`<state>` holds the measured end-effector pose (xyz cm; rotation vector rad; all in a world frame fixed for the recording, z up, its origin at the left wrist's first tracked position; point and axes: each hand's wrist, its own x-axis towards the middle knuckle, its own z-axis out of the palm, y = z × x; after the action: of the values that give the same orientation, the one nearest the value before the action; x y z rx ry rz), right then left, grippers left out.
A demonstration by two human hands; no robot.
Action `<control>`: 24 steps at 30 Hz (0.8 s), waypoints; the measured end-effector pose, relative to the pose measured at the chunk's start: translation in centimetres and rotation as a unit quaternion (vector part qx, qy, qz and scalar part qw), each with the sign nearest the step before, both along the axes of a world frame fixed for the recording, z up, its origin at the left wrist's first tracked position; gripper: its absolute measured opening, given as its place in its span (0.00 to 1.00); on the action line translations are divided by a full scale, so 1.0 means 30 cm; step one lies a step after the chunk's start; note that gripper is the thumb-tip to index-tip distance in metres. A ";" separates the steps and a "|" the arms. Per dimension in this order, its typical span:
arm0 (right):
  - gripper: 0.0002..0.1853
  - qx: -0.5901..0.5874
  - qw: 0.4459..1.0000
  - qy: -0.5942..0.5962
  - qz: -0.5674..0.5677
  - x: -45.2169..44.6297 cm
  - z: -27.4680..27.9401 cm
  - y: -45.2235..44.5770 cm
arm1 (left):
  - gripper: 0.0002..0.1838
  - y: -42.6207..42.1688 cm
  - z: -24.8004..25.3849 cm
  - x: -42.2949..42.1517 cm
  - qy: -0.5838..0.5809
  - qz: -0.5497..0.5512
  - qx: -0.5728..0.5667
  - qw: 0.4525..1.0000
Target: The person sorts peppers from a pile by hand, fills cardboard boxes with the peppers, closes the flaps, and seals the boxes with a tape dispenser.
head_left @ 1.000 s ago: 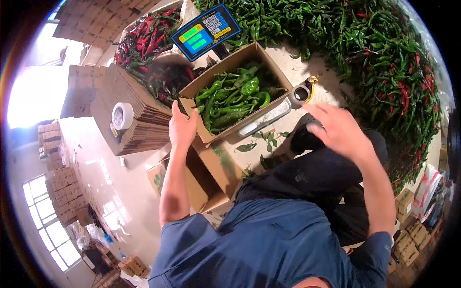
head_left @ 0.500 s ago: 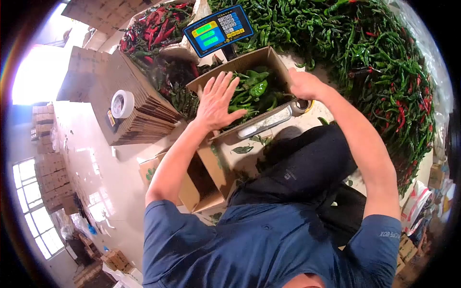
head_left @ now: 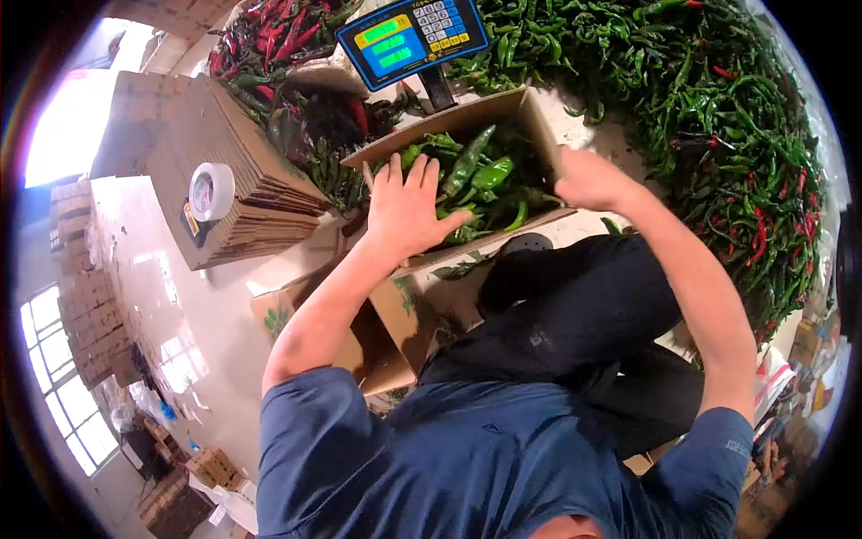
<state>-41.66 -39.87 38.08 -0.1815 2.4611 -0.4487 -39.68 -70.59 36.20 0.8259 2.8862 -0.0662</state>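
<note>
A cardboard box (head_left: pixel 549 135) holding green peppers (head_left: pixel 489 175) stands in front of me, below a digital scale display (head_left: pixel 409 40). At its left end, my left hand (head_left: pixel 411 208) lies over the peppers and near wall with fingers extended and thumb apart, gripping nothing. My right hand (head_left: pixel 593 180) is curled at the box's right end, fingers closed on the wall's edge; its fingertips are partly hidden. Beneath my left forearm sits a second open cardboard box (head_left: pixel 395 314) with a green print.
A large heap of green chilies (head_left: pixel 664 81) fills the back and right. Red chilies (head_left: pixel 287 36) lie at the back left. Flattened cartons (head_left: pixel 260 171) are stacked on the left, topped by a tape roll (head_left: pixel 212 191). My bent leg (head_left: pixel 575 287) is close to the box.
The box has tilted or shifted toward me, and the white scale edge and ring-shaped object in front of it are now hidden. Both hands stay at its ends; the peppers inside have shifted.
</note>
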 end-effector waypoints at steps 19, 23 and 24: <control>0.18 -0.013 0.997 0.058 -0.056 0.045 -0.046 0.022 | 0.16 -0.127 0.092 -0.204 -0.108 0.145 0.148 0.972; 0.19 -0.022 0.997 0.055 -0.043 0.041 -0.056 0.031 | 0.14 -0.108 0.093 -0.140 0.071 0.085 0.211 0.971; 0.19 -0.020 0.998 0.051 -0.043 0.037 -0.053 0.027 | 0.14 -0.095 0.073 -0.127 0.121 0.063 0.217 0.967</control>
<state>-40.54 -39.06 36.50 -0.1190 2.5694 -0.5380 -43.48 -73.45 38.38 0.7329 3.2310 0.5340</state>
